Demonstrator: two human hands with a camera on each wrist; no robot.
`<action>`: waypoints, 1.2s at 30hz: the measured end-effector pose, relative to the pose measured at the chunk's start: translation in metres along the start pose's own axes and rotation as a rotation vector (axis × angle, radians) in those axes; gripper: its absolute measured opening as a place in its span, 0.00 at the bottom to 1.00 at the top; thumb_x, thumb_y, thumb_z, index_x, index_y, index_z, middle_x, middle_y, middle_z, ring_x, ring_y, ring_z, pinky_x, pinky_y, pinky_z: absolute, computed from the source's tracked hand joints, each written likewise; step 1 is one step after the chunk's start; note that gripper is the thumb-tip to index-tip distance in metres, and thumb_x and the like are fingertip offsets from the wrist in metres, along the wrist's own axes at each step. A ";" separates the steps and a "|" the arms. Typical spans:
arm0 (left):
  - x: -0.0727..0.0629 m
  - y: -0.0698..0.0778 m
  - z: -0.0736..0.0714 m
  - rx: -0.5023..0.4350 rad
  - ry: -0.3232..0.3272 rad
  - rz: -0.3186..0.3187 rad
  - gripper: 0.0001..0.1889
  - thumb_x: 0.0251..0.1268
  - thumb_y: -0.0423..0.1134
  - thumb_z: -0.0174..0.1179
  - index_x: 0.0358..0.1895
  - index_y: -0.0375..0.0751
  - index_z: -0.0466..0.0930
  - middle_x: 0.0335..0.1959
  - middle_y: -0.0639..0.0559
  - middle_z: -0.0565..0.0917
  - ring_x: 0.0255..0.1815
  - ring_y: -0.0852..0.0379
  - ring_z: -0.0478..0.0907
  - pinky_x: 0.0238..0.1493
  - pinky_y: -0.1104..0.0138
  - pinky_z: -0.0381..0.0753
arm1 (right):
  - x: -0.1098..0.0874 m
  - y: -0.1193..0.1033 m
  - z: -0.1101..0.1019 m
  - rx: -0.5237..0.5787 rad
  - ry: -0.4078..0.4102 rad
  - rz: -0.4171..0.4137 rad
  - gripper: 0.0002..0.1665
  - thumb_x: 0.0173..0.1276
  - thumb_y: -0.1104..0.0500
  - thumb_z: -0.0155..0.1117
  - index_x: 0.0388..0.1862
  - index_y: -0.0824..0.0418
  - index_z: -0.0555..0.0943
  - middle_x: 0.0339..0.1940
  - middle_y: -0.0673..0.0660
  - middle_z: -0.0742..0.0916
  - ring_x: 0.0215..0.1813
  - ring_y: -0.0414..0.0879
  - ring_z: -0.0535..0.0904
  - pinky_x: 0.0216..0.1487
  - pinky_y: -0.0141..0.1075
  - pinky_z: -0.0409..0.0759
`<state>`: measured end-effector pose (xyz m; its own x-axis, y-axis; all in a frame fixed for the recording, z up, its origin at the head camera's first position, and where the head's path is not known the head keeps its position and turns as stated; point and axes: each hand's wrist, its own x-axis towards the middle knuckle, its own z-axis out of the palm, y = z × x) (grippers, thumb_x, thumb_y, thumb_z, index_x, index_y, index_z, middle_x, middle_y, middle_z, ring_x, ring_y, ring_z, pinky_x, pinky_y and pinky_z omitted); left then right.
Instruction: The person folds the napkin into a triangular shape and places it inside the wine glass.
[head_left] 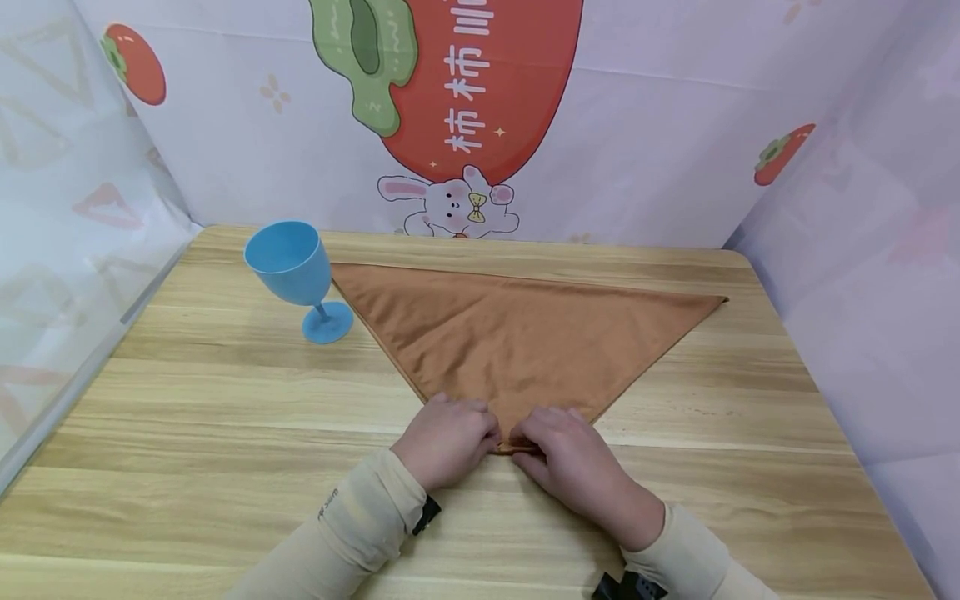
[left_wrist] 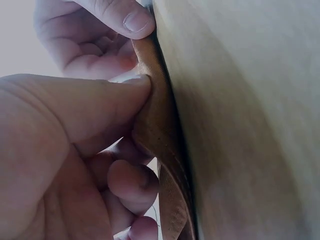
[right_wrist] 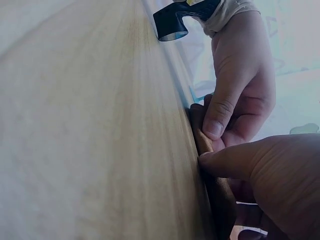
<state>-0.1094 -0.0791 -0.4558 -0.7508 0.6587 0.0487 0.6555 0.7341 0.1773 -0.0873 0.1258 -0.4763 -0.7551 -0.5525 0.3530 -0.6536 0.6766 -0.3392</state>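
Note:
A brown cloth napkin (head_left: 510, 333) lies on the table with its long straight edge at the back and its near corner folded over into a short edge. At that folded edge my left hand (head_left: 450, 437) pinches the cloth between thumb and curled fingers. Close beside it, my right hand (head_left: 573, 462) pinches the same edge a little to the right. In the left wrist view the left thumb presses on the folded napkin (left_wrist: 157, 110), with the right thumb just beyond. From the right wrist, both thumbs show on the rolled cloth edge (right_wrist: 217, 200).
A blue plastic goblet (head_left: 288, 267) stands upright at the back left, close to the napkin's left corner. The wooden table (head_left: 187, 467) ends at the back against a printed fabric wall (head_left: 637, 167). Similar fabric panels rise on the left and right.

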 end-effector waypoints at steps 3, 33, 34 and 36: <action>0.000 0.000 0.000 -0.004 -0.001 -0.002 0.05 0.67 0.45 0.65 0.32 0.55 0.86 0.31 0.62 0.81 0.31 0.61 0.81 0.34 0.64 0.67 | 0.000 0.001 0.000 -0.015 0.019 -0.016 0.11 0.52 0.57 0.82 0.27 0.49 0.84 0.28 0.41 0.82 0.33 0.37 0.76 0.36 0.34 0.66; 0.002 -0.002 -0.001 -0.033 0.051 0.016 0.07 0.55 0.49 0.74 0.25 0.58 0.86 0.29 0.64 0.81 0.32 0.62 0.78 0.33 0.65 0.67 | 0.000 -0.001 -0.004 -0.045 -0.004 0.015 0.08 0.54 0.57 0.81 0.26 0.49 0.87 0.29 0.41 0.77 0.35 0.38 0.74 0.39 0.36 0.71; 0.002 -0.002 -0.001 -0.028 0.053 0.019 0.06 0.55 0.48 0.74 0.25 0.58 0.87 0.29 0.65 0.81 0.31 0.63 0.78 0.33 0.66 0.67 | 0.000 -0.001 -0.004 -0.047 -0.003 0.013 0.07 0.54 0.57 0.81 0.26 0.49 0.87 0.29 0.41 0.78 0.35 0.38 0.74 0.39 0.36 0.71; 0.002 -0.002 -0.001 -0.017 0.056 0.026 0.06 0.55 0.47 0.73 0.25 0.58 0.87 0.29 0.64 0.81 0.30 0.63 0.79 0.32 0.66 0.67 | 0.000 0.000 -0.004 -0.051 -0.003 0.008 0.07 0.54 0.57 0.81 0.26 0.49 0.87 0.29 0.41 0.78 0.35 0.38 0.74 0.39 0.36 0.70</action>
<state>-0.1123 -0.0795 -0.4551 -0.7371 0.6671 0.1080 0.6739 0.7134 0.1922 -0.0871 0.1273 -0.4728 -0.7605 -0.5484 0.3477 -0.6441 0.7049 -0.2970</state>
